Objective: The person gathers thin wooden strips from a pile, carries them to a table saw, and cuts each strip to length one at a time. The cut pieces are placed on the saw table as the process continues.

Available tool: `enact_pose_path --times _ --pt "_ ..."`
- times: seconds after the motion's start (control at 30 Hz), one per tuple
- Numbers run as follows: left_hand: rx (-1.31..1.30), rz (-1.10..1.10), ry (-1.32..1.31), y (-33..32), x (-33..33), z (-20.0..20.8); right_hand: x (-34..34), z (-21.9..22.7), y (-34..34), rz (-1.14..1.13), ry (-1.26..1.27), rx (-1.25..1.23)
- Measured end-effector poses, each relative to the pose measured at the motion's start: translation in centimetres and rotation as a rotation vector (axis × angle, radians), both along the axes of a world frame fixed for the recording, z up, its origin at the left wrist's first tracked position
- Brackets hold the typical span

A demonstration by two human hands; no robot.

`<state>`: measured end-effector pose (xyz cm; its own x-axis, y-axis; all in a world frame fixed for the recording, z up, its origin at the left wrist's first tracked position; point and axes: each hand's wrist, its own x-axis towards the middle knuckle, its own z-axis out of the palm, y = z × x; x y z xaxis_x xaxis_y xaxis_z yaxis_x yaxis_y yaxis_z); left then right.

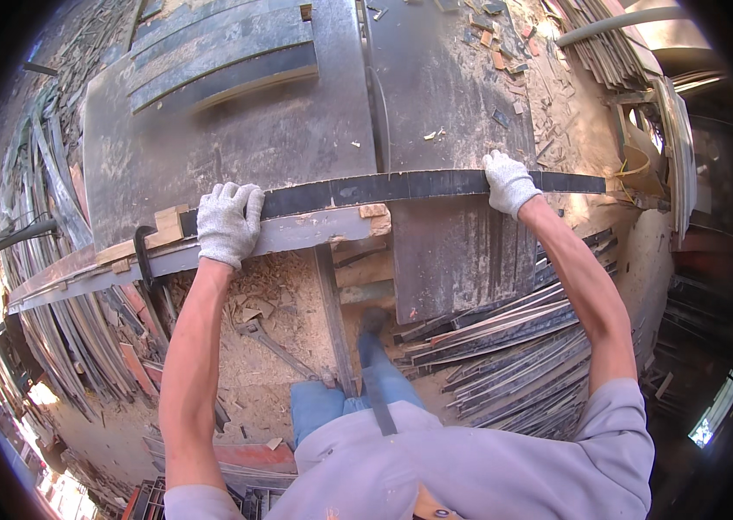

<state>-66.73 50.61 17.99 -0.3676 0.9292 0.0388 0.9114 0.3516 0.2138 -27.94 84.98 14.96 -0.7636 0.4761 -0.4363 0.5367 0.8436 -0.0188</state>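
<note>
A long, narrow plywood strip (418, 185) with a dark face lies crosswise over the dusty worktable (228, 143). My left hand (229, 224), in a pale knitted glove, is closed over the strip near its left end. Farther right, my right hand (511, 183), gloved the same way, has its fingers wrapped over the strip; the right end sticks out past it. A grey fence bar (314, 229) runs along the near table edge, just in front of the strip. Left of my left hand are a small wood block (167, 224) and a dark clamp (144, 251).
Dark boards (228, 74) lie on the far part of the table, which has a narrow slot (378, 113) running away from me. Offcuts (492, 43) litter the far right. Stacked strips (514, 364) lie low at right; more strips (63, 347) stand at left. Sawdust covers the floor.
</note>
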Motion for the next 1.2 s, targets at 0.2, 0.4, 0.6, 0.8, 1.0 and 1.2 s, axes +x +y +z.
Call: enact_pose_path --times 0.2,0.4,0.6,0.8,1.0,1.2 --pt "0.008 0.012 0.021 -0.1 -0.1 -0.3 0.3 -0.6 -0.3 -0.02 0.012 0.024" --pt "0.003 0.043 0.079 1.3 -0.5 -0.4 2.4 -0.8 -3.1 -0.113 0.108 0.089" --pt "-0.085 0.049 -0.017 1.4 0.9 2.4 13.5 3.9 -11.1 -0.462 -0.172 -0.13" --pt "-0.426 -0.122 -0.216 3.4 -1.2 7.1 20.0 8.9 -17.9 -0.755 -0.157 -0.279" --pt "-0.781 -0.154 -0.438 7.4 -3.2 10.1 15.3 13.2 -18.6 -0.893 -0.086 -0.432" --pt "-0.166 0.165 -0.525 11.3 -5.2 9.5 7.2 14.4 -13.8 -0.918 -0.066 -0.495"
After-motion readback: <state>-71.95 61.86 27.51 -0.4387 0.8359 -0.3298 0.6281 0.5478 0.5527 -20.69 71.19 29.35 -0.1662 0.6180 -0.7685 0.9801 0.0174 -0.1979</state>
